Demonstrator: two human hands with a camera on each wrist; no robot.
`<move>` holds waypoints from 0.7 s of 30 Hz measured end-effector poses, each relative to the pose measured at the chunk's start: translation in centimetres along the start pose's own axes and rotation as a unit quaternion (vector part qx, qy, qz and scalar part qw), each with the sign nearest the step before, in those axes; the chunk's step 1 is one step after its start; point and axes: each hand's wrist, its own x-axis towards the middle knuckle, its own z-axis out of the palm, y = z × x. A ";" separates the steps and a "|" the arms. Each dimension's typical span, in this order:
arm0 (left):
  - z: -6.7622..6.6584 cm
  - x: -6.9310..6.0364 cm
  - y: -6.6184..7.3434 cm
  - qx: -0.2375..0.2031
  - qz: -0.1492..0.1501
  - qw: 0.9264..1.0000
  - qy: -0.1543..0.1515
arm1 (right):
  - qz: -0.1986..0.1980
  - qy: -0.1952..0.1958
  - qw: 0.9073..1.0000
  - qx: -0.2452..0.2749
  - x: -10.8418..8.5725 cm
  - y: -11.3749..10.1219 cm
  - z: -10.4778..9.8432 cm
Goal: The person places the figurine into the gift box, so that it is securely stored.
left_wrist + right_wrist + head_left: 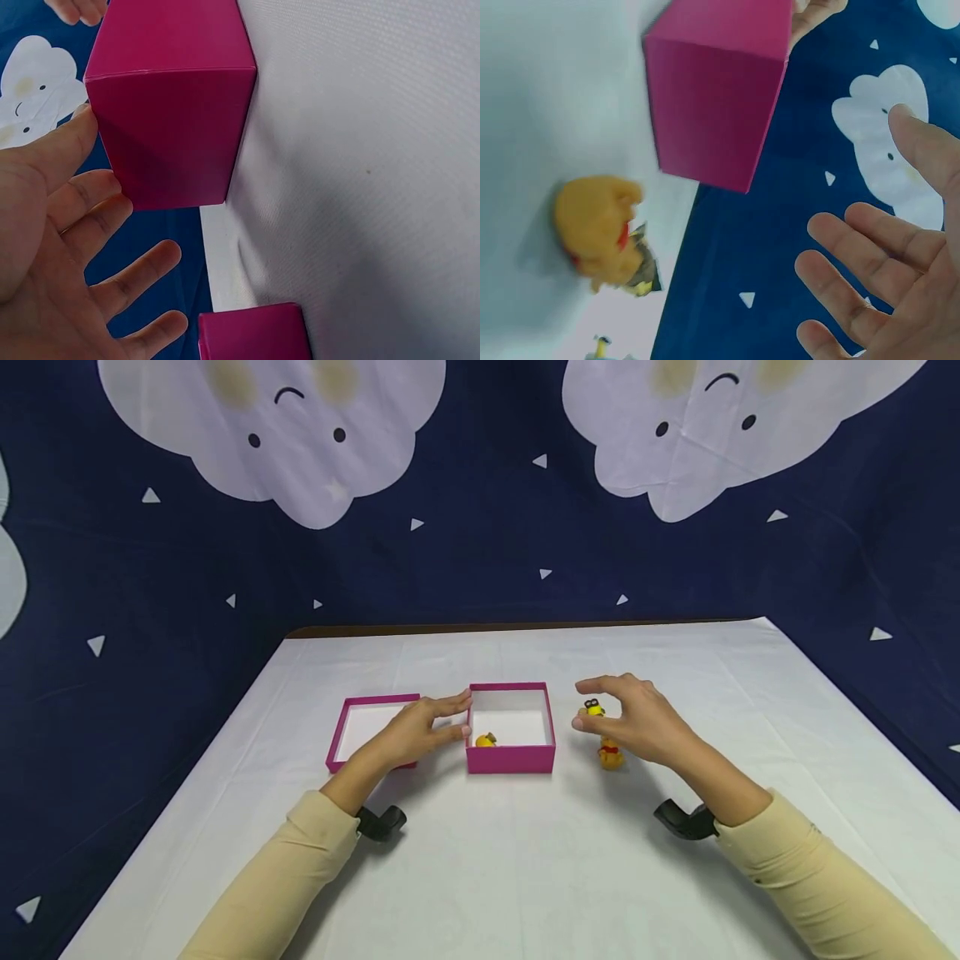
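Observation:
In the head view a magenta box (512, 760) with a white inside stands uncovered at mid-table. A small yellow toy figure (485, 740) lies in its front left corner. My left hand (416, 731) touches the box's left wall with thumb and fingertips, fingers fairly straight; the left wrist view also shows this hand (67, 225) against the box (172, 135). To the right of the box, my right hand (645, 718) hovers with thumb and fingers spread, holding nothing. By it are a goggled yellow figure (595, 708) and an orange bear figure (611, 758), partly hidden by the hand.
The shallow magenta lid (382, 699), white inside up, lies left of the box, partly behind my left forearm. A white cloth (480, 877) covers the table. In the right wrist view, a blurred yellow and blue toy (600, 349) shows at the bottom edge.

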 end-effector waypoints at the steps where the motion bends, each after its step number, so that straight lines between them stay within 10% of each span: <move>1: 0.0 0.0 0.0 0.000 -0.002 1.000 0.000 | -0.001 0.004 1.000 0.001 -0.2 0.3 0.0; 21: 0.1 0.0 0.1 0.003 -0.010 1.000 -0.001 | 0.008 -0.005 1.000 -0.011 -1.7 4.6 1.5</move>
